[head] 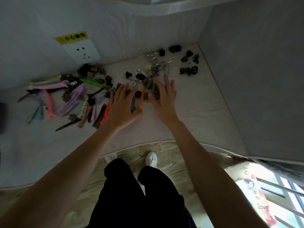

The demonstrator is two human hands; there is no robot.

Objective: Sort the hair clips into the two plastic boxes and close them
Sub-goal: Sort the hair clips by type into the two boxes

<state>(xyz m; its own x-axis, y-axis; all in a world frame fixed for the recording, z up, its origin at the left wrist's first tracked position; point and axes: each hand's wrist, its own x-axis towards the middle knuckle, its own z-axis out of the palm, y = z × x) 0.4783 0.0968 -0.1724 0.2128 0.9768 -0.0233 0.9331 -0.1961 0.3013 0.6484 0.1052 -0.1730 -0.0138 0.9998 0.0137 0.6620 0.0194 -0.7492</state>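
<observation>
Many hair clips lie scattered on a white table (197,109). Long flat clips in pink (49,102), purple (72,99), green and black spread out at the left. Small dark claw clips (189,70) sit at the back right, and more of them lie in the middle with shiny metal clips (158,63). My left hand (121,106) lies flat with straight fingers over an orange clip (141,99) and small dark clips. My right hand (164,96) is spread flat over a pile of brown claw clips (151,86). No plastic box is in view.
A wall with a white socket (82,50) and a yellow label (72,37) rises behind the table. A grey panel (255,79) closes off the right side. A dark object (2,116) shows at the left edge. Below the table's front edge are my legs and the wooden floor (164,148).
</observation>
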